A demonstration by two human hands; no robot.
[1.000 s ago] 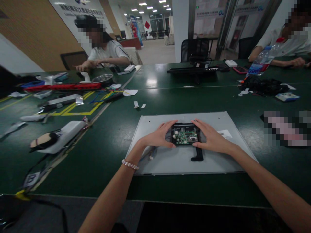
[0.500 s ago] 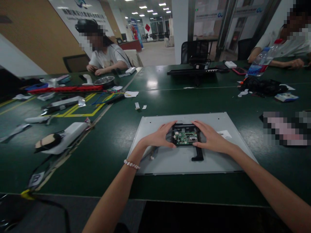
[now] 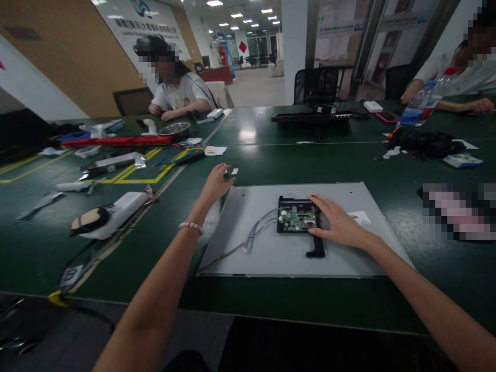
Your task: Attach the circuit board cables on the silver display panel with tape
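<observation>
A green circuit board (image 3: 297, 221) sits in a black plastic frame (image 3: 284, 200) with an arm jutting toward me. The frame lies on a flat pale metal panel (image 3: 248, 206). My right hand (image 3: 336, 221) grips the frame's right side, fingers at its upper corner and thumb at the lower one. My left hand (image 3: 217, 183) hovers past the panel's far left corner, fingers curved and thumb apart, with nothing visible held. Beside its fingertips lies a small white scrap (image 3: 235, 171); another is partly hidden behind them. Grey cables (image 3: 251, 235) run from the board's left across the panel.
At left on the green table (image 3: 170, 279) are a white device with a dark strap (image 3: 116, 214), wires and a red strip (image 3: 127, 140). Bottles (image 3: 420, 106) and black cables (image 3: 424, 142) stand at right. One person (image 3: 182, 93) sits across, another (image 3: 465, 82) at far right.
My left hand has let go of the frame's left side and moved left and away to the white scraps, uncovering the grey cables. My right hand keeps its place. The view has shifted slightly.
</observation>
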